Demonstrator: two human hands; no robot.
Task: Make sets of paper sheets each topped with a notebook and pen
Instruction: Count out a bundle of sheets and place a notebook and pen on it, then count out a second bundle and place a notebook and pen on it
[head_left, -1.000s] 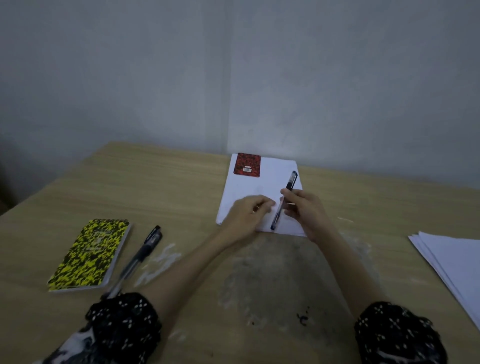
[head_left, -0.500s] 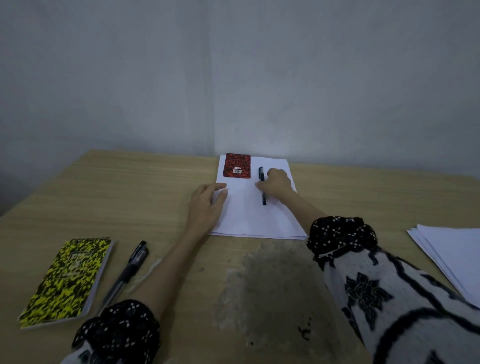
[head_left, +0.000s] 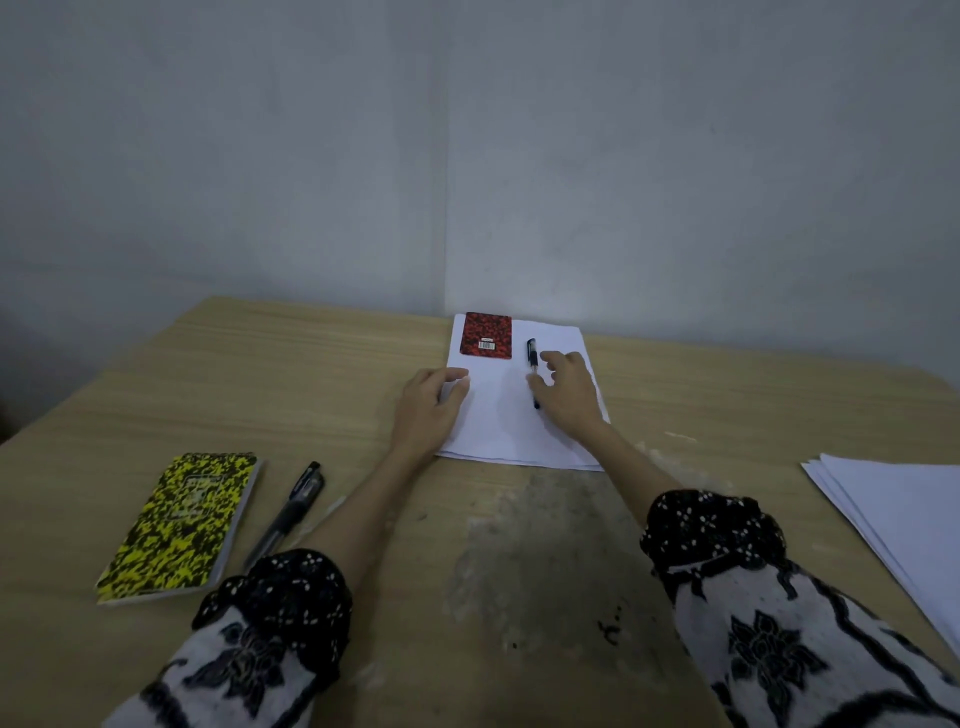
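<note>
On far paper stack (head_left: 498, 415): red notebook (head_left: 487, 335) top-left, black pen (head_left: 533, 371) beside it
Right hand (head_left: 569, 395): fingers spread loose, holds nothing, thumb touching pen
Left hand (head_left: 431, 405): flat, open, on stack's left edge
Near left on table (head_left: 363, 364): yellow notebook (head_left: 179, 525), second pen (head_left: 288, 512)
Right edge: loose sheets (head_left: 904, 519)

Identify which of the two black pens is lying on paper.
The black pen beside the red patterned notebook, on the white sheets. The other black pen lies on bare wooden table beside the yellow patterned notebook.

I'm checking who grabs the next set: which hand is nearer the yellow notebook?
Left. The left hand rests on the paper's near-left edge; the right hand lies farther right of the yellow notebook.
</note>
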